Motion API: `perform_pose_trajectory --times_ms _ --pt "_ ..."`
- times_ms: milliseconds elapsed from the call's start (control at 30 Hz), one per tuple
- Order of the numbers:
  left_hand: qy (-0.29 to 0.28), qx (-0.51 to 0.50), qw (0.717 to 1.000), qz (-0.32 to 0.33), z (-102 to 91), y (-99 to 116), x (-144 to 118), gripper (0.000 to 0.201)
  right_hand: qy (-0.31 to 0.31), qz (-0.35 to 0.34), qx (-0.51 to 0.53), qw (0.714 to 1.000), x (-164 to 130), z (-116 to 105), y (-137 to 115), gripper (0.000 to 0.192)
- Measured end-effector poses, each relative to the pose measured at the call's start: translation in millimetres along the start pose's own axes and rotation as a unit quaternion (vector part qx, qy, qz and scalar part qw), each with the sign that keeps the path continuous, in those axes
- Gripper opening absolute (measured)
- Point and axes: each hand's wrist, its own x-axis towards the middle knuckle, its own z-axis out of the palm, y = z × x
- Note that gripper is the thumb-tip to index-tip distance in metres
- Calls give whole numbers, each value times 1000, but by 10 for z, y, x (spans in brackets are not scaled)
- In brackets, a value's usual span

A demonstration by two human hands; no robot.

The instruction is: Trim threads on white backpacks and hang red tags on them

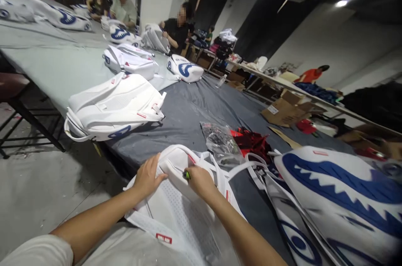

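A white backpack (176, 211) lies right in front of me, its strap and padded back panel facing up, with small red labels on it. My left hand (149, 177) grips its upper left edge, thumb on the panel and fingers over the side. Closed in a fist, my right hand (201, 181) presses near the top of the panel, beside a strap. From that fist pokes the end of a small green-and-black tool (187, 174); the rest of it is hidden, so its kind is unclear.
On the right lies a white backpack with a blue toothed-mouth print (342, 190). Another white backpack (116, 104) rests ahead on the left. A clear plastic bag (220, 142) and red fabric (251, 142) lie beyond my hands. Several people work farther back; a stool (21, 102) stands left.
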Motion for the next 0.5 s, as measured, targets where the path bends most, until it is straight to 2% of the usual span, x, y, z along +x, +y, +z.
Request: perform_pose_trajectory --times_ms 133,233,333,500 --pt "-3 -15 999 -30 23 54 18 72 5 -29 -31 999 -31 -40 -10 31" --pt "-4 -39 999 -31 33 41 4 72 41 -15 -27 999 -51 -108 -96 36" --pt "-4 -60 998 -17 44 -8 -15 73 78 -22 32 996 61 -176 -244 33" --pt "-8 -65 998 -22 60 -84 -30 76 79 -75 49 993 304 -268 -443 24"
